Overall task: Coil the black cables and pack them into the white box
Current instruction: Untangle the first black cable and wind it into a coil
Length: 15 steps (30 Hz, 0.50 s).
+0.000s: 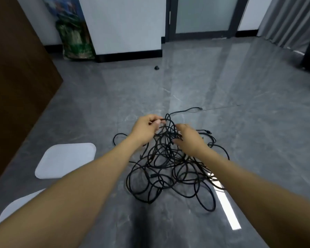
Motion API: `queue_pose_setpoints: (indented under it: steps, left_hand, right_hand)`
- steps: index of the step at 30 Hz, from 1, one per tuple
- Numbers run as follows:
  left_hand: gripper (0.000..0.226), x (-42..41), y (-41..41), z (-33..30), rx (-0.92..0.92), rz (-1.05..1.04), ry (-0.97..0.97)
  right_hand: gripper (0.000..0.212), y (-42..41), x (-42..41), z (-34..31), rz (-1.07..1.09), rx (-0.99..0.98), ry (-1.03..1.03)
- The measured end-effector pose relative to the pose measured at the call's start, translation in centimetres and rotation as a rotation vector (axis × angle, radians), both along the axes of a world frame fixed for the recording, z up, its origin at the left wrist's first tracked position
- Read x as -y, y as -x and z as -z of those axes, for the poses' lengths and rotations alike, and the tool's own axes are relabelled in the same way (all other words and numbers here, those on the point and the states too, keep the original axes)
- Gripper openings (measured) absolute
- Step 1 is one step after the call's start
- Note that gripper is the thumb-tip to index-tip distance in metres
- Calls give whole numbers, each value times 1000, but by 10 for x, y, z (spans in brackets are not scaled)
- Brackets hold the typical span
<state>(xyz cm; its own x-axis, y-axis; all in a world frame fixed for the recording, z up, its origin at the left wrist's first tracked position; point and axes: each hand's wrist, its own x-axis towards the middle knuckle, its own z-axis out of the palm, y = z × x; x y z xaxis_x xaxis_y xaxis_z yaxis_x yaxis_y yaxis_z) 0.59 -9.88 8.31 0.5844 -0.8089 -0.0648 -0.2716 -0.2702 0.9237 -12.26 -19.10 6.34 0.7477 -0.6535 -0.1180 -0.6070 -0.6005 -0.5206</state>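
Arms (89,185) over tangled blk cables (168,169)

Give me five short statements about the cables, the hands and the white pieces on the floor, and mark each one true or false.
1. The black cables lie in a loose tangle on the grey floor. True.
2. The left hand pinches a cable strand at the top of the pile. True.
3. The right hand rests flat on the floor, away from the cables. False: it reaches into the tangle, fingers among the strands.
4. A neatly coiled cable already sits on the white lid. False: nothing lies on it.
5. The white lid lies to the left of the cable pile. True.
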Motion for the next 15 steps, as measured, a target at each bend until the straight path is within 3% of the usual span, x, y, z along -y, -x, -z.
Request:
queue_pose_setpoints:
  steps: [6, 10, 15]
  left_hand:
    - [21, 20, -3, -115, -121, 32, 131]
    - [19, 29, 3, -213, -215, 38, 141]
    - [26, 35, 14, -338, -315, -17, 170]
  right_hand:
    - [41, -3, 22, -102, 62, 115, -153]
    - [6, 4, 29, -193, 75, 194, -297]
    - [14, 19, 27, -328, 182, 371, -526]
